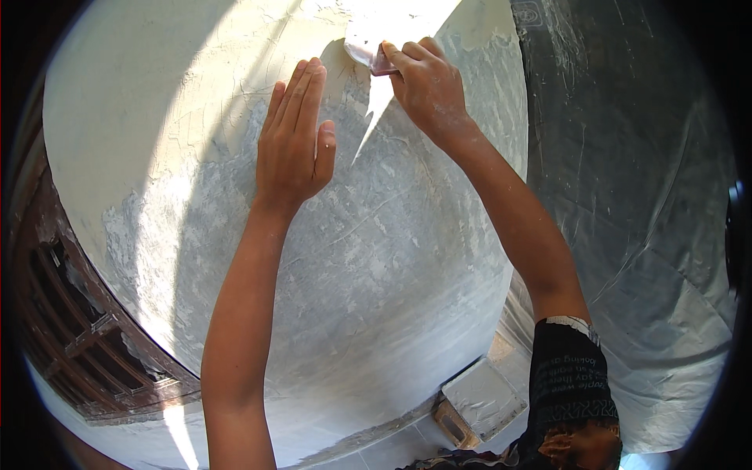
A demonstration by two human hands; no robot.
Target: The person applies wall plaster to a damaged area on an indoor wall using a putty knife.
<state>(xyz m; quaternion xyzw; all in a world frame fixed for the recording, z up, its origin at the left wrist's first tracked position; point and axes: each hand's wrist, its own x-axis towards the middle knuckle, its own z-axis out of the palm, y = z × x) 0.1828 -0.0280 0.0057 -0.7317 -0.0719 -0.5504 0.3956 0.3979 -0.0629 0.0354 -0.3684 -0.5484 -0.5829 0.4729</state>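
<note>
**Our left hand (291, 149) flat, our right hand (429, 84) gripping**

Our left forearm (241, 313) points steeply upward, fingers (296, 100) extended, thumb (325, 149) set apart, back of the hand facing us. Our right forearm (517, 211) slants up leftward, its fingers curled into a pinch.

Black sleeve (570, 360) with orange print (576, 445)

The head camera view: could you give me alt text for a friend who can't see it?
A person's right hand holds a flat scraper at a wall, cream above and patchy grey below; the open left hand is raised nearby, fingers up. A barred brown frame shows at left, a grey sheet at right.
</note>
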